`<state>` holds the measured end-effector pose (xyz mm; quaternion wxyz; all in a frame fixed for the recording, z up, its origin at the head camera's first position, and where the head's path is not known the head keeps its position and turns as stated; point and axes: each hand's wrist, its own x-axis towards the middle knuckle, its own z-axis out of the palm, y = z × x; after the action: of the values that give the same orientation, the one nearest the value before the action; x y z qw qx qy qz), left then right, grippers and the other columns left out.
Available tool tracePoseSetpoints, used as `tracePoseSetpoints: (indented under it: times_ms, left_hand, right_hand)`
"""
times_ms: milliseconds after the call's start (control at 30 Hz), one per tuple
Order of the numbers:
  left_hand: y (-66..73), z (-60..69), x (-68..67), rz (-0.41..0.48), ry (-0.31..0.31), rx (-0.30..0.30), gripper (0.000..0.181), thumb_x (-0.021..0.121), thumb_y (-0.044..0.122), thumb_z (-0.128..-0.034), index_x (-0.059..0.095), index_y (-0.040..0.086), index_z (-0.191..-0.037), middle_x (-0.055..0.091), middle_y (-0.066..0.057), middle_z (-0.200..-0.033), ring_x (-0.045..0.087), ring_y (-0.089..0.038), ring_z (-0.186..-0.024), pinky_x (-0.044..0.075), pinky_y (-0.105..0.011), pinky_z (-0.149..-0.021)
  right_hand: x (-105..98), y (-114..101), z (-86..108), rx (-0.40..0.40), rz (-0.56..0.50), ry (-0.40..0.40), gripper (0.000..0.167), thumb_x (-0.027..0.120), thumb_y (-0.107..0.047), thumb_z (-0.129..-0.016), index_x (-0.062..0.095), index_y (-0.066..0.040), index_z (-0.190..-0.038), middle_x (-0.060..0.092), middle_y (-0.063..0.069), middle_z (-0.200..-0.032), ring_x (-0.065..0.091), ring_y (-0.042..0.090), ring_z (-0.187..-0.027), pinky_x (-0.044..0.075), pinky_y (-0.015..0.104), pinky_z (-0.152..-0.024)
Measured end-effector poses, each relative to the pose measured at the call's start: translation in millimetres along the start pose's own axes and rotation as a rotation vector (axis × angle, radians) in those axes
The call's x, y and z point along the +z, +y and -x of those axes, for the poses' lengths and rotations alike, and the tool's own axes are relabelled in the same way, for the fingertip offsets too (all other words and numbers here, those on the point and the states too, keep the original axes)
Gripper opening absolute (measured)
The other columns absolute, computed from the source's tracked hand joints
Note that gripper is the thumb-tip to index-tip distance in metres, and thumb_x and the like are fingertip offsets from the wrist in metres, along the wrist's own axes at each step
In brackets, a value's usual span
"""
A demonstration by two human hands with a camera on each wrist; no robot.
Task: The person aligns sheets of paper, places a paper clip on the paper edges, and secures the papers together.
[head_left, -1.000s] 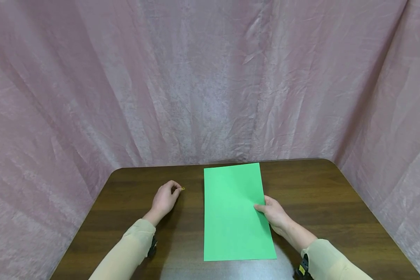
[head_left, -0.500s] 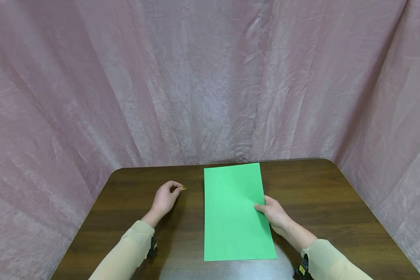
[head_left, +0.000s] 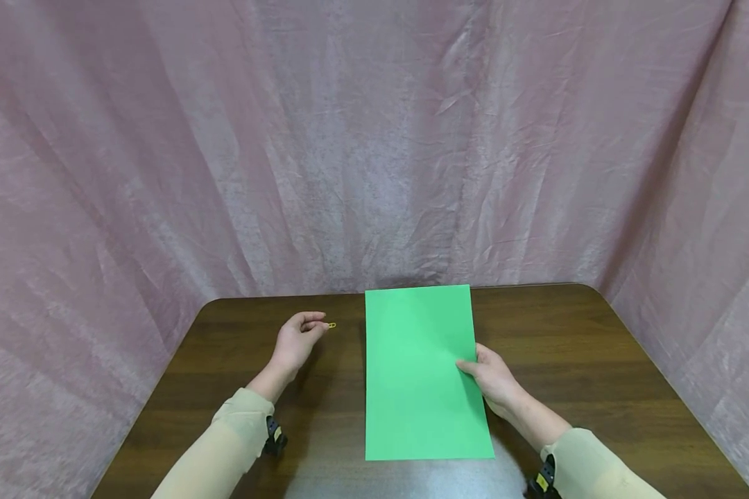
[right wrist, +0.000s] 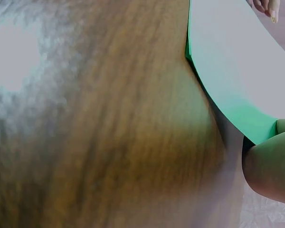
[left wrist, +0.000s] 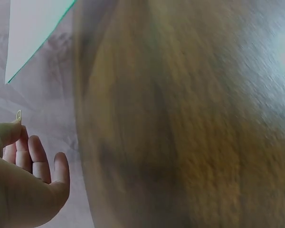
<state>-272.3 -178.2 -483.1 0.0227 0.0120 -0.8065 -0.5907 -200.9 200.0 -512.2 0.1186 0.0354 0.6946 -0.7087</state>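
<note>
With its thumb and fingertips my left hand [head_left: 295, 344] pinches a small yellow paper clip [head_left: 332, 325], whose loop sticks out toward the right. In the left wrist view the paper clip [left wrist: 19, 115] rises above the thumb tip, and the other fingers are loosely bent. Green paper [head_left: 421, 374] is raised off the table, to the right of the clip and apart from it. My right hand [head_left: 498, 380] grips its right edge, thumb on top and fingers hidden behind. The right wrist view shows the paper [right wrist: 242, 85] bending near the grip; more than one layer seems visible at its corner.
Below both hands lies a dark brown wooden table [head_left: 568, 333] with rounded far corners. A pink velvety curtain [head_left: 374, 138] hangs behind the table and along its sides. Light glares off the table near its front edge.
My left hand has risen slightly and shifted a little right with the paper clip. The green paper and my right hand have moved up a touch.
</note>
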Motion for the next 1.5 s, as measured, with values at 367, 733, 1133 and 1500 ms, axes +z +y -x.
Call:
tracePoseSetpoints:
  times_ms: [367, 733, 1133, 1500]
  left_hand:
    - [9.5, -3.8, 0.0, 0.079, -0.049, -0.08, 0.032, 0.071, 0.015, -0.0988, 0.065, 0.006, -0.129, 0.068, -0.012, -0.116, 0.063, -0.024, -0.105, 0.048, -0.05, -0.099]
    - [24.2, -11.2, 0.9, 0.216, -0.097, -0.123, 0.034, 0.069, 0.012, -0.0995, 0.061, 0.004, -0.132, 0.067, -0.012, -0.111, 0.066, -0.022, -0.091, 0.057, -0.048, -0.092]
    - [33.3, -16.3, 8.3, 0.223, -0.091, -0.118, 0.032, 0.071, 0.013, -0.0987, 0.063, 0.003, -0.128, 0.065, -0.022, -0.121, 0.068, -0.021, -0.094, 0.055, -0.05, -0.096]
    - [37.0, -18.6, 11.3, 0.208, -0.11, -0.1, 0.035, 0.071, 0.015, -0.0991, 0.061, -0.001, -0.129, 0.066, -0.016, -0.114, 0.067, -0.029, -0.1, 0.058, -0.041, -0.088]
  right_hand:
    - [-3, -4, 3.0, -0.02, 0.012, -0.003, 0.047, 0.049, -0.008, -0.108, 0.037, 0.008, -0.151, 0.067, 0.019, -0.12, 0.069, 0.025, -0.096, 0.058, 0.039, -0.079]
    - [-5, -4, 1.0, -0.018, -0.018, 0.013, 0.042, 0.05, -0.005, -0.106, 0.042, 0.008, -0.146, 0.071, 0.013, -0.111, 0.07, 0.021, -0.089, 0.058, 0.036, -0.075]
    - [-2, -8, 4.5, -0.027, 0.005, -0.014, 0.046, 0.052, -0.007, -0.106, 0.04, 0.008, -0.149, 0.07, 0.015, -0.114, 0.07, 0.023, -0.091, 0.058, 0.038, -0.077]
    - [0, -8, 3.8, -0.027, 0.008, -0.018, 0.045, 0.052, -0.007, -0.107, 0.042, 0.007, -0.148, 0.07, 0.015, -0.114, 0.071, 0.024, -0.091, 0.059, 0.039, -0.076]
